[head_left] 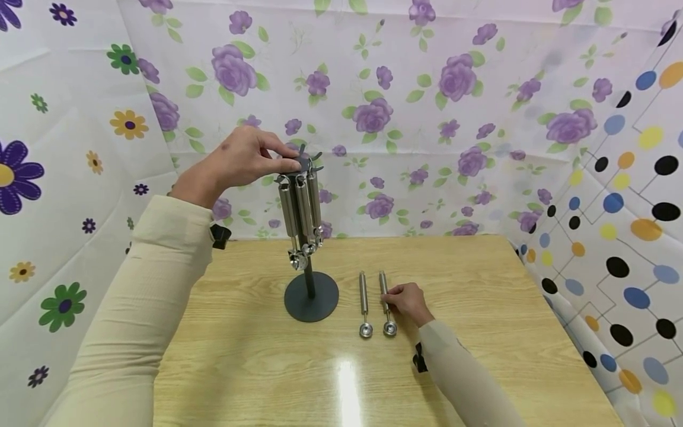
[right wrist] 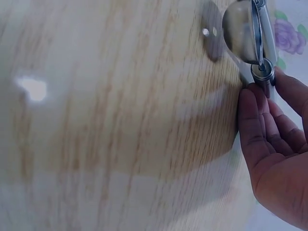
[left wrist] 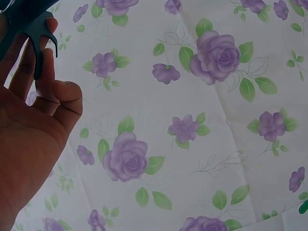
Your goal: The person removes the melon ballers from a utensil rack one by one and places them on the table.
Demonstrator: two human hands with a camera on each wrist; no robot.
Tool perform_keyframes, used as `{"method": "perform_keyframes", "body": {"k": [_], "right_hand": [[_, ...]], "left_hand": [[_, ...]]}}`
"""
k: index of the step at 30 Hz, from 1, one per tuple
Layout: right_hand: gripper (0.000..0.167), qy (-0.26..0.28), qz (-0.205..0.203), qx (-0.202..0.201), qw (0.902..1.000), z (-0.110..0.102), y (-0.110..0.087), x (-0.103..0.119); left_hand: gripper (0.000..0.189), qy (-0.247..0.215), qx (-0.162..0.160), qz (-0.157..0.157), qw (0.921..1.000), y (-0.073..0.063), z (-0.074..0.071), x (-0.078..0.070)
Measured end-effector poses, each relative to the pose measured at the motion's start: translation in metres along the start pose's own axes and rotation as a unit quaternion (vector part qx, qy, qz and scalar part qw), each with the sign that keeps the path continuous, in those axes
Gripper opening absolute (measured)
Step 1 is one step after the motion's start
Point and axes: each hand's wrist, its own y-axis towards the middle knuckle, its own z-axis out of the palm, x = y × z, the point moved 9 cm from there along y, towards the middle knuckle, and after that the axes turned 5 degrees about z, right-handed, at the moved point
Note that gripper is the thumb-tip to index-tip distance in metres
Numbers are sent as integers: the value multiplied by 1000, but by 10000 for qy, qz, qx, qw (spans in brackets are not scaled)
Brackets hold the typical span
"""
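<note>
My left hand pinches the top of a dark hook stand between thumb and fingers. Several steel utensils with thick tube handles and small round ends hang from its hooks. In the left wrist view, one dark hook shows beside my fingers. Lower right, my right hand pinches the handle of a small steel scoop lying on the table. The right wrist view shows its rounded bowl close up. A similar scoop lies parallel, just to its left.
The wooden table carries the stand left of centre, near its back edge. A purple-flowered sheet hangs behind. Patterned sheets border both sides, with a dotted one on the right.
</note>
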Motion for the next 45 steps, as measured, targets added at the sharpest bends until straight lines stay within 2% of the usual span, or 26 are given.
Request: {"method": "perform_keyframes", "body": {"k": [6, 25, 35, 40, 45], "right_hand": [[20, -78, 50, 12, 10000, -3, 3, 1], [21, -102, -21, 13, 9999, -1, 0, 11], [24, -208, -133, 105, 9996, -7, -2, 12], [34, -165, -494, 167, 9985, -24, -10, 33], [45, -101, -1148, 317, 9928, -46, -17, 75]], "left_hand": [[31, 23, -2, 71, 10000, 2, -2, -4], [32, -60, -3, -79, 10000, 4, -8, -4], [29, -145, 32, -69, 9999, 1, -4, -3], [29, -220, 14, -99, 9997, 0, 0, -1], [27, -253, -81, -32, 9996, 0, 0, -1]]}}
